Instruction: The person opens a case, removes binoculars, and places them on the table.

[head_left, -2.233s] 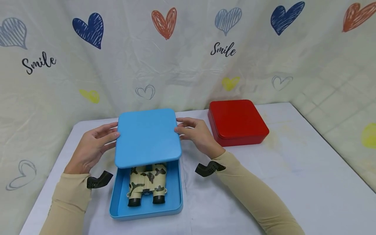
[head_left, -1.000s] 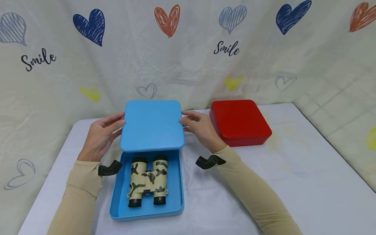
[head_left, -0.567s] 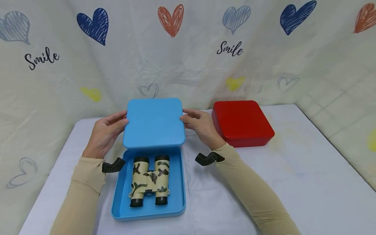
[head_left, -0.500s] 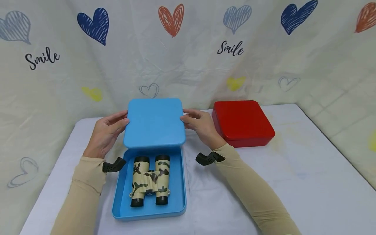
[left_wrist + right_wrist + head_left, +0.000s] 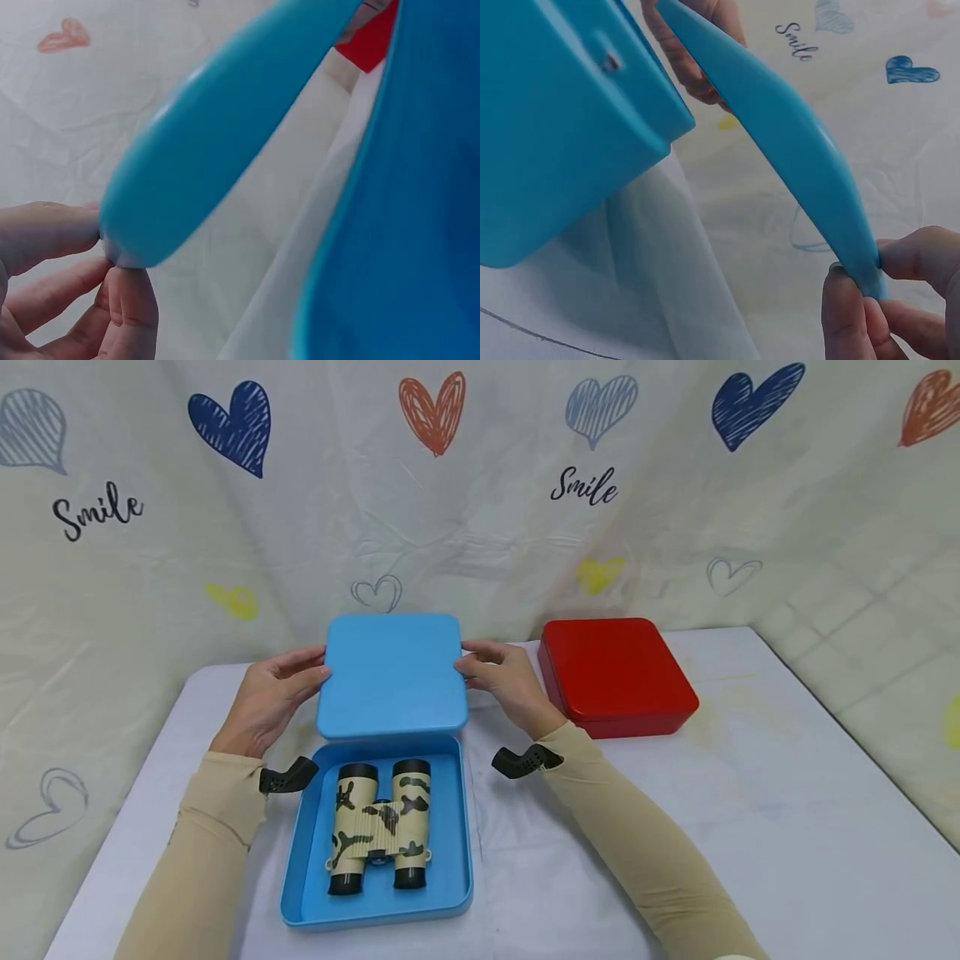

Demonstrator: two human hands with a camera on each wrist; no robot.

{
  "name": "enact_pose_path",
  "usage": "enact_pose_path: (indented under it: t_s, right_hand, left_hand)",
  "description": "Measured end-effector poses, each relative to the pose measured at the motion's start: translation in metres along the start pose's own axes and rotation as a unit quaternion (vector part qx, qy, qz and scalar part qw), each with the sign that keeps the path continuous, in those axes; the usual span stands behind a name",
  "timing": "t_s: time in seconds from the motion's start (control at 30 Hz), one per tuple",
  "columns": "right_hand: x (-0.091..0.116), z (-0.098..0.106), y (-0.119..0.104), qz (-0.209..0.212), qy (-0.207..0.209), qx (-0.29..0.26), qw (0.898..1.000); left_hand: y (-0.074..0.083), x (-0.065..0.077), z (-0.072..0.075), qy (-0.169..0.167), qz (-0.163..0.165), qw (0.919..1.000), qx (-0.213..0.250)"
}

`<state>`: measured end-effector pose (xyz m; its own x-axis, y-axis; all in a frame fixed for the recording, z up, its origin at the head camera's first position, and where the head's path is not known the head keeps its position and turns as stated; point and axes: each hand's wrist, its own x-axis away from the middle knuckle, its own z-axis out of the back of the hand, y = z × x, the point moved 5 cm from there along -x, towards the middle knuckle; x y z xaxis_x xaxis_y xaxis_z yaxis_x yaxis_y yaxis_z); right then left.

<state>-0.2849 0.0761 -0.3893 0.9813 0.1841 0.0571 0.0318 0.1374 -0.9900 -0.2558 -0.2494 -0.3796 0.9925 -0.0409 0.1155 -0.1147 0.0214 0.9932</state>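
Between both hands a blue lid (image 5: 393, 677) is held tilted, beyond the open blue box (image 5: 450, 906). My left hand (image 5: 270, 697) pinches its left edge with thumb and fingers, as the left wrist view shows on the lid's edge (image 5: 202, 150). On the opposite side my right hand (image 5: 510, 685) pinches the right edge, with the fingertips (image 5: 843, 292) clear in the right wrist view. Inside the box lie camouflage-patterned binoculars (image 5: 381, 822) with black ends. Whether the lid's near edge touches the box's far rim is hard to tell.
A closed red box (image 5: 618, 672) stands at the back right, just beyond my right hand. White cloth covers the table (image 5: 675, 827). Behind it hangs a curtain (image 5: 480, 527) printed with hearts and "Smile".
Both hands have carried the lid back and up, away from the box, fully uncovering the binoculars. In the last half second the lid has barely moved.
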Motion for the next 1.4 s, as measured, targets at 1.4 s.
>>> enact_pose_path:
  t_s: [1.4]
  right_hand:
    - [-0.021,-0.017,0.028,-0.038,-0.016,0.153,0.987]
  left_hand:
    - [-0.037,-0.014,0.020,-0.085,0.031,0.9742,-0.207]
